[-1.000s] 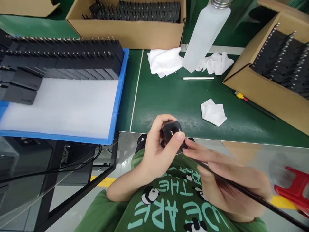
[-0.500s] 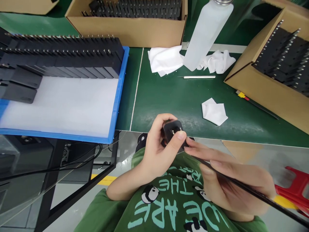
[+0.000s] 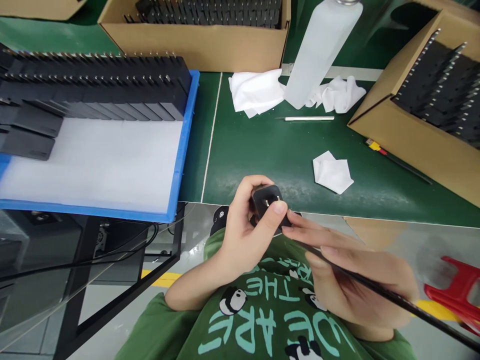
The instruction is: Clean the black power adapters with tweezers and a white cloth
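Clock positions are read with the adapter (image 3: 259,196) as centre. The adapter is held in the left hand (image 3: 247,235), seen at the near edge of the bench (image 3: 243,150), prongs (image 3: 278,198) facing the camera.

Left hand: closed about the adapter, fingers wrapped behind it, thumb laid across the pronged face.

Right hand (image 3: 352,282): blurred, partly curled; a thin black rod or cord (image 3: 386,293) (which, cannot be told) is held between thumb and fingers and directed out toward 4 o'clock. Its fingertips are placed against the adapter's 4 o'clock side. Contact between the rod or cord and the adapter cannot be confirmed.

Surroundings: a blue-rimmed tray (image 3: 178,160), lined with black units, is noted toward 10 o'clock; a box (image 3: 210,47), similarly packed, at 11. The bottle (image 3: 320,55) is seen at 1, flanked by two white wipes (image 3: 257,92). A pick (image 3: 311,118) is laid nearer at 1, a white scrap (image 3: 333,172) at 2. A second packed carton (image 3: 412,135) is observed farther toward 2.
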Tool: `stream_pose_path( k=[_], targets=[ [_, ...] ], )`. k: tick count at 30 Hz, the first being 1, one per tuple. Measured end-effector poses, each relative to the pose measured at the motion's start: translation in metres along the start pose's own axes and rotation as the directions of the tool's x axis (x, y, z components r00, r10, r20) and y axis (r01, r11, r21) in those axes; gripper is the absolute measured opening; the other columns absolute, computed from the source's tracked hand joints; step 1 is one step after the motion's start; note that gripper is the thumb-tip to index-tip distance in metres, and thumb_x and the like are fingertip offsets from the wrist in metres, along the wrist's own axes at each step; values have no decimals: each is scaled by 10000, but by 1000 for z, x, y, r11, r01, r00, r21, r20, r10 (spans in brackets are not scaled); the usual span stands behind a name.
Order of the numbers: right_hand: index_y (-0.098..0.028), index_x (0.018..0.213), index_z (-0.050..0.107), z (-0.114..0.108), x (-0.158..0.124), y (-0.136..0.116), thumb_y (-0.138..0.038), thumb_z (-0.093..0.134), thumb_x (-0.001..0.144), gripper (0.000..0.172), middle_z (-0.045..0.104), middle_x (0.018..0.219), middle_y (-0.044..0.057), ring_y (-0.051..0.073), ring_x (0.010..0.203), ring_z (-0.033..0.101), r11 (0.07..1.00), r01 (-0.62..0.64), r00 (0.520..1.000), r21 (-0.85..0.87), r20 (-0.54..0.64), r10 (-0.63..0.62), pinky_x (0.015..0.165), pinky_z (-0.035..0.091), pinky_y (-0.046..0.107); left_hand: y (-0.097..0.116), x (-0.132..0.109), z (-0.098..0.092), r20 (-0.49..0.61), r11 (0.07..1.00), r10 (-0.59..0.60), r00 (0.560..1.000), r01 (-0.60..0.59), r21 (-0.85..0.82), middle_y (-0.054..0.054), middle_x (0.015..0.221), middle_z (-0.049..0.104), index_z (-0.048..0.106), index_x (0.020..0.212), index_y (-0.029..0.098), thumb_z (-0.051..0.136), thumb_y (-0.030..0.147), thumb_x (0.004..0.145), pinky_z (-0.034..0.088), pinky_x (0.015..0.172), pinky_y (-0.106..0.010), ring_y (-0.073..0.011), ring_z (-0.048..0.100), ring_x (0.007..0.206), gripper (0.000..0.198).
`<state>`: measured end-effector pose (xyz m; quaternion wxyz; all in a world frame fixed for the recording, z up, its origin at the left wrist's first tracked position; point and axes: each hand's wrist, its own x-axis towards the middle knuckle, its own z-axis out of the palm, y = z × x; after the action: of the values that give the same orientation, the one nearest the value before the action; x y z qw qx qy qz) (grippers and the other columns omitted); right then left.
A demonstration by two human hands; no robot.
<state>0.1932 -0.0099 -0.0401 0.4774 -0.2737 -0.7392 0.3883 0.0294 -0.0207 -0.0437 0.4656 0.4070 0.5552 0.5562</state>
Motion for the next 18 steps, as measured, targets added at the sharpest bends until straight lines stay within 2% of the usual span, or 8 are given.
stream_pose_path(
  k=[3, 6, 7, 10, 12, 14, 16, 18],
  targets=[
    [-308, 1241, 649, -7, 4, 15, -28, 634, 875, 461, 790, 1116, 36, 277, 1033, 765, 999, -26, 996, -33, -86, 23, 881, 684, 478, -2, 1, -3, -30, 999, -10, 1000, 9, -31, 15, 858, 565, 585, 1054, 265, 620, 569, 934, 478, 621, -244, -123, 532, 694, 329],
    [-283, 1145, 686, -21, 22, 55, -62, 670, 863, 359, 781, 1135, 69, 282, 1022, 768, 958, 21, 975, -285, -207, -83, 899, 669, 476, -4, 3, -8, -22, 995, -42, 999, 39, -95, 5, 887, 574, 598, 1074, 270, 627, 580, 924, 481, 625, -238, -127, 541, 717, 346],
    [-278, 1125, 689, -25, 30, 71, -77, 670, 869, 326, 766, 1176, 80, 283, 1041, 760, 915, 31, 980, -402, -169, -107, 914, 659, 478, -4, 4, -10, -8, 992, -56, 998, 55, -111, -1, 893, 576, 598, 1083, 266, 626, 586, 922, 482, 623, -238, -129, 539, 719, 359],
    [-225, 1175, 666, -35, 53, 101, -49, 514, 920, 345, 644, 1400, 147, 329, 1257, 657, 755, 97, 992, -648, 121, -23, 975, 616, 541, -5, 4, -14, 13, 988, -69, 998, 70, -135, -14, 926, 574, 596, 1107, 259, 619, 584, 927, 492, 621, -239, -130, 530, 720, 372],
    [-191, 1247, 641, -34, 60, 96, -4, 437, 916, 431, 549, 1499, 179, 358, 1386, 542, 710, 198, 969, -675, 245, -37, 1039, 559, 603, -6, 3, -15, 7, 988, -53, 999, 54, -142, -11, 943, 570, 598, 1127, 271, 616, 558, 939, 492, 624, -233, -125, 523, 723, 344],
    [-184, 1286, 631, -27, 59, 74, -9, 490, 911, 437, 593, 1447, 179, 334, 1381, 548, 741, 338, 936, -580, 287, -202, 1067, 550, 574, -8, 4, -15, -6, 990, -27, 1000, 26, -139, -2, 948, 568, 607, 1134, 287, 607, 527, 954, 485, 641, -225, -122, 522, 740, 300],
    [-186, 1254, 658, -18, 54, 48, -52, 591, 905, 380, 708, 1255, 135, 262, 1222, 661, 769, 469, 880, -434, 306, -364, 988, 619, 447, -8, 7, -14, -7, 992, -3, 1000, 2, -124, -1, 942, 574, 614, 1133, 289, 586, 505, 974, 481, 683, -229, -129, 536, 776, 270],
    [-172, 1179, 698, -12, 48, 31, -63, 635, 894, 311, 754, 1091, 96, 210, 1053, 715, 777, 520, 850, -355, 310, -426, 872, 659, 350, -9, 10, -12, 0, 994, 18, 1000, -18, -109, -4, 933, 578, 615, 1125, 277, 582, 493, 980, 478, 717, -240, -136, 550, 801, 262]
  ],
)
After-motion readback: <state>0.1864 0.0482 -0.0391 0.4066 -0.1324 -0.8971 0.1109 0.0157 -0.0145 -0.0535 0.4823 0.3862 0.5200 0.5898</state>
